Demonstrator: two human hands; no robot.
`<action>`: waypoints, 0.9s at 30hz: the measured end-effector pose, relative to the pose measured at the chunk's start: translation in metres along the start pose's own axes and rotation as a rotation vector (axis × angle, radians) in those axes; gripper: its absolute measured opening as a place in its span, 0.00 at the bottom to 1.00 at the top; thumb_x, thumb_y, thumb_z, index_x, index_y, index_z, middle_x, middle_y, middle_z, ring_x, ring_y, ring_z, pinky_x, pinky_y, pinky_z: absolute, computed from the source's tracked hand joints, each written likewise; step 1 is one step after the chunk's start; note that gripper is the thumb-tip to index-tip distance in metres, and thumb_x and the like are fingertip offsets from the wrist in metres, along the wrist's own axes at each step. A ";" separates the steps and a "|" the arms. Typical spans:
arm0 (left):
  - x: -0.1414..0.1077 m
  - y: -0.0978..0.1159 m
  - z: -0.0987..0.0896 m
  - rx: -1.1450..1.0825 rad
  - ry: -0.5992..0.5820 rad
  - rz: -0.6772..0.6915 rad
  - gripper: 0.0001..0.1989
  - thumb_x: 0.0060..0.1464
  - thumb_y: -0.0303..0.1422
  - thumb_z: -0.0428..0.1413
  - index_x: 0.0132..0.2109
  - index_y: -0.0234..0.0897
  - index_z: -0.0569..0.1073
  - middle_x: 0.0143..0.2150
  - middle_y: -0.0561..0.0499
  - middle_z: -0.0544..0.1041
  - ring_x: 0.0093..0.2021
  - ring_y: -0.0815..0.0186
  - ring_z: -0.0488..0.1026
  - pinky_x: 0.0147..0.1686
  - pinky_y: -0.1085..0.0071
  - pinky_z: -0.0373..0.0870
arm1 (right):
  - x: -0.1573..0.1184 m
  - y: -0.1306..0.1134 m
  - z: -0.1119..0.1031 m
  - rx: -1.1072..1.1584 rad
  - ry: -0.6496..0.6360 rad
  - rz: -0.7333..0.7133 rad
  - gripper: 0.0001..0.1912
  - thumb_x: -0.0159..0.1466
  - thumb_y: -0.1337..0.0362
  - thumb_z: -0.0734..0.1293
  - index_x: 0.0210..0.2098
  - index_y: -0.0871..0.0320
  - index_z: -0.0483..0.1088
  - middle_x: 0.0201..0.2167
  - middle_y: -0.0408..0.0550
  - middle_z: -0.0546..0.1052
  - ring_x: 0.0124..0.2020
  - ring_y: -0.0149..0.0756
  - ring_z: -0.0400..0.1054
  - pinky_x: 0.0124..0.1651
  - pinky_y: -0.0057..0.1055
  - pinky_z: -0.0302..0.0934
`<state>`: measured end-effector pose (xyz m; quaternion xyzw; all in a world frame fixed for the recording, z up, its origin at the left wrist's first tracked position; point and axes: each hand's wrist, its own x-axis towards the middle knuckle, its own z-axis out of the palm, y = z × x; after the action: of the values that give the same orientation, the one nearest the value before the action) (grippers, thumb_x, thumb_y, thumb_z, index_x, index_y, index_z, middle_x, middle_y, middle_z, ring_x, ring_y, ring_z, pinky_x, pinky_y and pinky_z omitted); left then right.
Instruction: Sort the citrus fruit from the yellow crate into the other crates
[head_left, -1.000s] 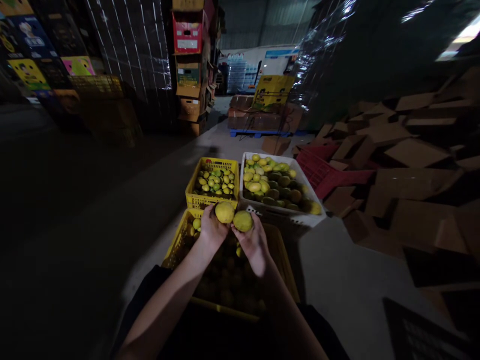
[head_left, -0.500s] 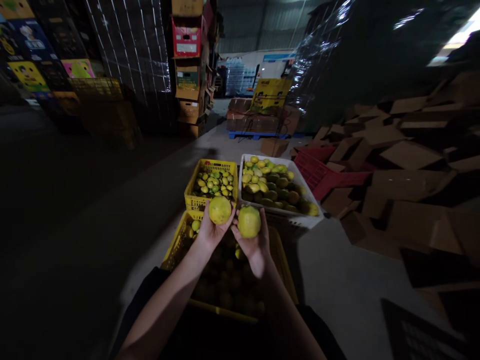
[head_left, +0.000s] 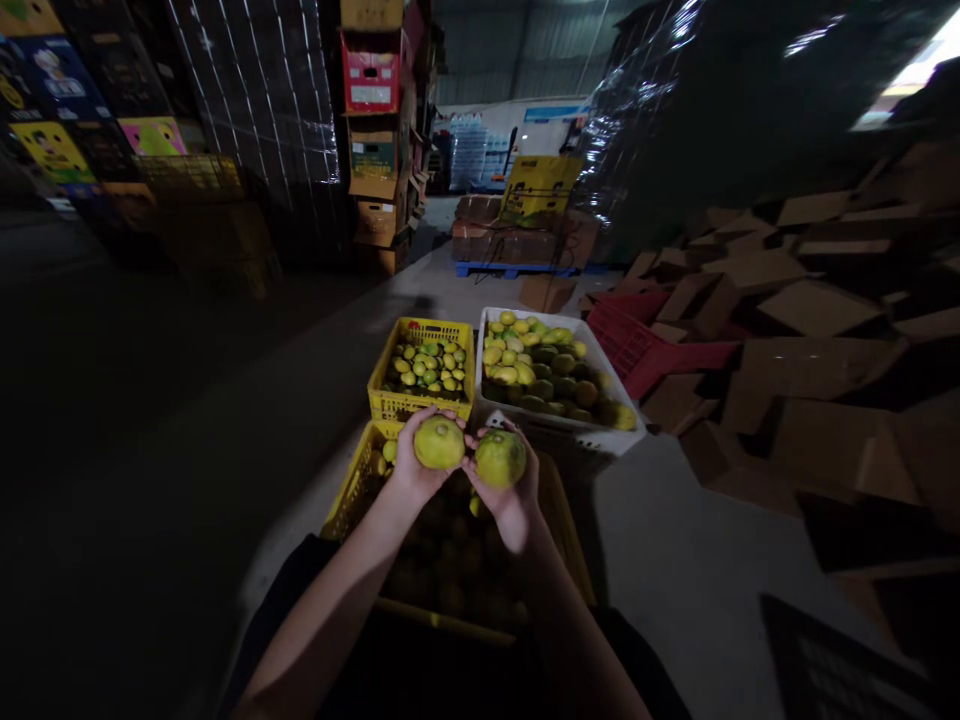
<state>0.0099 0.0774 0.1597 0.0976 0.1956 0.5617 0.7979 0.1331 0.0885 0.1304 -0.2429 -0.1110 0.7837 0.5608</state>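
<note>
We hold one yellow-green fruit in each of our hands. Our left hand [head_left: 415, 472] is curled around the left fruit [head_left: 439, 442], and our right hand [head_left: 517, 498] cups the right fruit [head_left: 500, 458] from below and from its outer side. The two fruits are near each other, with a narrow gap between them; our fingertips come close there, and we cannot tell whether they touch.

Both fruits are above the far part of a large yellow crate [head_left: 435, 617], close to its far edge. More fruit lies in that crate, lit at its far-left corner [head_left: 389, 451] and mostly lost in shadow toward its near edge.

Beyond its far edge, a smaller yellow crate [head_left: 405, 406] of small yellow and green fruit stands on the floor [head_left: 660, 570]. Just right of it is a white crate [head_left: 581, 430], with yellow fruit gathered toward its far-left corner and darker green fruit toward its near and right edges. A red crate [head_left: 637, 350] and a heap of cardboard boxes [head_left: 817, 370] lie past its right edge.
</note>
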 end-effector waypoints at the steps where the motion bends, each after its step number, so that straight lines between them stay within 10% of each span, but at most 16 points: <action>1: 0.000 0.000 0.000 -0.004 0.001 -0.005 0.15 0.57 0.32 0.46 0.28 0.35 0.73 0.25 0.50 0.75 0.22 0.66 0.73 0.18 0.72 0.69 | 0.000 0.000 0.001 -0.009 -0.004 0.003 0.16 0.60 0.58 0.59 0.22 0.57 0.71 0.17 0.45 0.75 0.20 0.32 0.70 0.20 0.26 0.64; 13: 0.011 0.002 -0.005 -0.066 0.244 0.007 0.15 0.56 0.44 0.53 0.38 0.35 0.73 0.29 0.51 0.77 0.27 0.68 0.76 0.27 0.72 0.76 | 0.002 0.004 -0.001 0.014 0.045 -0.191 0.11 0.60 0.54 0.64 0.34 0.53 0.74 0.30 0.40 0.80 0.30 0.31 0.74 0.33 0.29 0.70; 27: 0.022 -0.001 -0.014 0.031 0.157 -0.040 0.22 0.63 0.40 0.42 0.46 0.28 0.73 0.29 0.42 0.78 0.26 0.66 0.76 0.27 0.73 0.75 | 0.013 -0.001 -0.006 -0.068 0.091 -0.128 0.10 0.60 0.59 0.62 0.28 0.54 0.72 0.22 0.43 0.79 0.22 0.34 0.71 0.26 0.30 0.67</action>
<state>0.0108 0.0969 0.1420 0.0616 0.2683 0.5485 0.7896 0.1331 0.1006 0.1221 -0.2896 -0.1271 0.7303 0.6055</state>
